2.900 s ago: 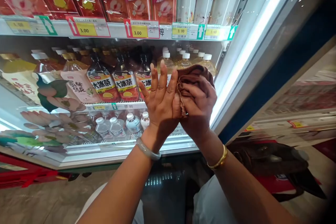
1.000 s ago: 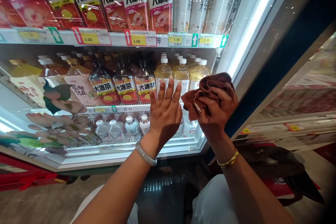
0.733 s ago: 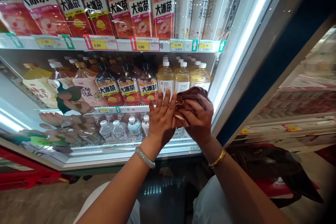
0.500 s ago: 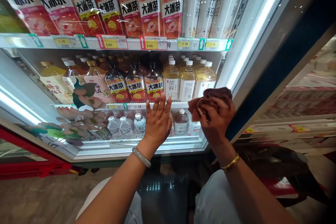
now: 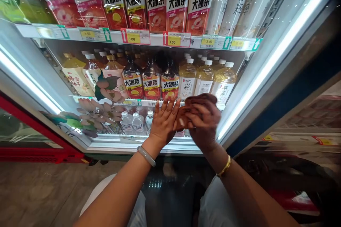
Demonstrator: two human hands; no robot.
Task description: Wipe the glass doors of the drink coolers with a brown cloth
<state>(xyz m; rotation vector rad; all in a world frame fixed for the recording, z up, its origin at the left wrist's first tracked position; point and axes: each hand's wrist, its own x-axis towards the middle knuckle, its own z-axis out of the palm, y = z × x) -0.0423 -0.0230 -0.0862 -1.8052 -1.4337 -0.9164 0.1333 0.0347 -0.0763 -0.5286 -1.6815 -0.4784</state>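
Observation:
My left hand is flat with fingers spread against the glass door of a drinks cooler, low on the pane. My right hand grips a bunched brown cloth and presses it to the glass right beside the left hand, touching its fingers. The right hand is blurred by motion. Behind the glass stand iced tea bottles with red labels and pale yellow tea bottles with white caps.
A shelf rail with yellow price tags runs across the top. Small water bottles sit on the lowest shelf. A lit white door frame slants at the right. A red cabinet base is at the left; my knees are below.
The right hand with the cloth swung left, back against the left hand, after being out to the right half a second ago. The view shifted right along the cooler.

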